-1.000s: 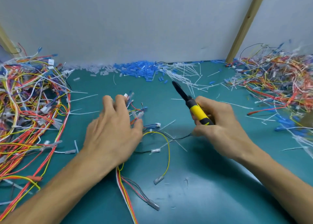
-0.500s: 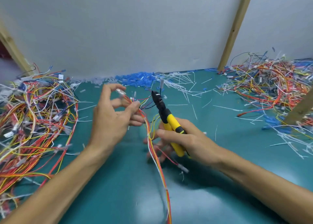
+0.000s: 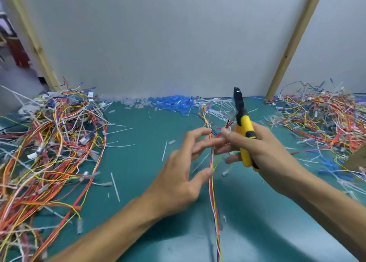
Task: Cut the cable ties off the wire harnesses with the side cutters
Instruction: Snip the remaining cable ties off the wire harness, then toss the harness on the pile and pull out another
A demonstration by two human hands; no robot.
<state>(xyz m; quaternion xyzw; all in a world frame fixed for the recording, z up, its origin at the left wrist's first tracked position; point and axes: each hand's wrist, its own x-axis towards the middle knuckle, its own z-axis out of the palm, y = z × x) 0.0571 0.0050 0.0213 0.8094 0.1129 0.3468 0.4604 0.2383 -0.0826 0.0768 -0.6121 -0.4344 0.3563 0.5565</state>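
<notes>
I see the harness (image 3: pixel 212 192) up off the table (image 3: pixel 138 135), just right of centre; its wires fan out at 12 above the fingers and its tail hangs straight down to 6, off the bottom edge; my right hand (image 3: pixel 263 149) is curled round the yellow handles of the cutters (image 3: pixel 245 127), black nose pointing to 12 and apparently closed, while its thumb and forefinger seem to nip the top of the harness as well; my left hand (image 3: pixel 178 174) is spread, fingers nearly straight and reaching to 2, thumb tip just beside the hanging strand, and I cannot tell whether it is truly pinching anything; blur hides any tie on this harness, so I cannot say where the cut belongs; I judge the harness to be very light and limp, a few thin wires that sag, twist and slide through dry fingers, with insulation that nicks easily; a tie, by contrast, should be stiff and snap with a small kick; so I would take hold of the bundle itself, close on either side of the tie, pulling it taut, never by the small connectors or a single wire; the cutters want a firm grip low on the handles; a tangled pile (image 3: pixel 49 143) lies at 9, another heap (image 3: pixel 320 119) at 3, and blue bits (image 3: pixel 172 101) at 12 against the wall.
</notes>
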